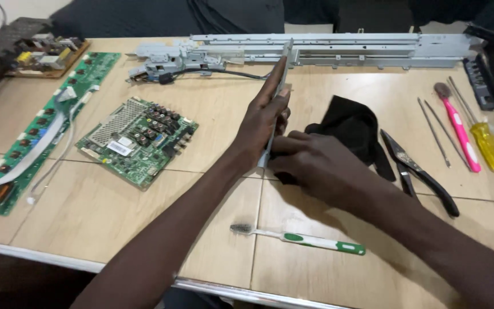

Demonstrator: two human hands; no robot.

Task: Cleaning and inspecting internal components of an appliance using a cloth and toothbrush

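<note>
In the middle of the table [115,217], the left hand [264,117] pinches a thin grey panel [278,94] up on its edge so the right hand [315,166], fingers closed on a black cloth [350,129], can rub its side.

Square green circuit board [136,141] sits mid-table; a long green strip board [35,129] lies left of it, a grey metal frame [315,48] behind it, and a green-white toothbrush [298,238], black pliers [418,170], pink toothbrush [458,129] and yellow screwdriver [487,143] off to its right.
</note>
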